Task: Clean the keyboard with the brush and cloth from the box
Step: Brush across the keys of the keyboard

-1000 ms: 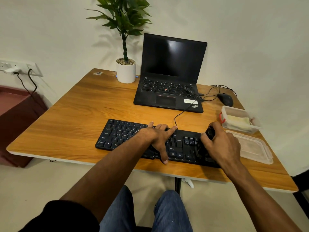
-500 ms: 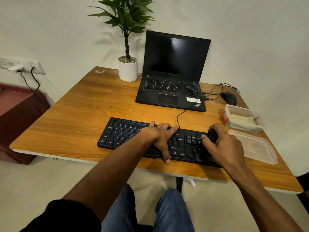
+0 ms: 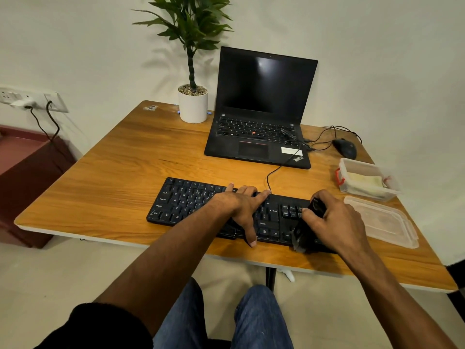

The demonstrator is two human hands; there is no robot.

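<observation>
Keyboard (image 3: 191, 200) under flat left hand (image 3: 241, 205), brush (image 3: 308, 227) in right hand (image 3: 334, 222).

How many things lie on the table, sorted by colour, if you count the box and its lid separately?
Black: 4, keyboard, brush, laptop, mouse
Clear: 2, box, lid
White: 1, plant pot
Total: 7

You sit facing a plain off-white wall (image 3: 377, 46), with a wooden table (image 3: 113, 177) before you on a dark pedestal leg (image 3: 270, 277). At ten o'clock a socket strip (image 3: 30, 98) is mounted on the wall, two dark cables (image 3: 50, 127) hanging from it. Below it stands a maroon cabinet (image 3: 27, 177). The floor (image 3: 50, 285) is pale beige. Light is soft and even.
</observation>
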